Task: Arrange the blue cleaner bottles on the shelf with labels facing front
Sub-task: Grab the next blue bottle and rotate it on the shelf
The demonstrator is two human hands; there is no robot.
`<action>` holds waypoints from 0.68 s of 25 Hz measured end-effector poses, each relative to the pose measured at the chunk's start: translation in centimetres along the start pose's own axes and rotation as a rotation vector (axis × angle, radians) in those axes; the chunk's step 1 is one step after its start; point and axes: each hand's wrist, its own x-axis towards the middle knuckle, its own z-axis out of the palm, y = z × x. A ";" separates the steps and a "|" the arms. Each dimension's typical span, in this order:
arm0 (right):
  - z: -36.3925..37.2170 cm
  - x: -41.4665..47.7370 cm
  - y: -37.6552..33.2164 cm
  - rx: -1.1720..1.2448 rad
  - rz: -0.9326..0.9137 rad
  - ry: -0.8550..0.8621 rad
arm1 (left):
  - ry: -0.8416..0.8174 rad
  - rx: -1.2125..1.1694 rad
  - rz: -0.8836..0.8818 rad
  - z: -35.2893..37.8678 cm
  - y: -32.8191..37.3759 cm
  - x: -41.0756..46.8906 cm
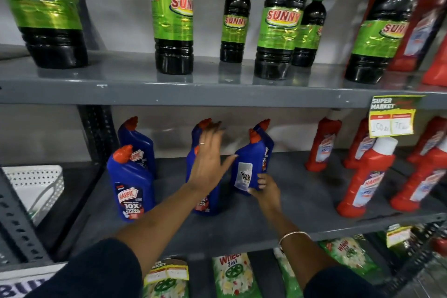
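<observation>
Several blue cleaner bottles with orange caps stand on the grey middle shelf (278, 220). The front left bottle (131, 184) shows its front label. Behind it stands another blue bottle (137, 145). My left hand (209, 157) is open, fingers spread, in front of the middle pair of bottles (205, 201), hiding most of them. My right hand (264, 189) grips the base of the right front bottle (248, 167), whose white back label faces me. One more blue bottle (266, 138) stands just behind it.
Red cleaner bottles (365, 176) crowd the right end of the same shelf, under a yellow price tag (391, 116). Dark bottles with green labels (278, 22) line the shelf above. A white basket (33, 186) sits left of the upright. Green detergent packs (232, 273) lie below.
</observation>
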 end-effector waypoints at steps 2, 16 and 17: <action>-1.5 1.2 -0.2 -0.021 0.007 0.013 | -0.147 0.039 0.014 2.3 1.2 1.1; -1.8 7.4 2.5 -0.081 -0.087 -0.343 | -0.433 0.070 -0.433 10.6 -0.8 5.6; -2.3 7.4 2.4 -0.099 -0.107 -0.371 | -0.436 0.083 -0.427 10.5 -0.6 5.5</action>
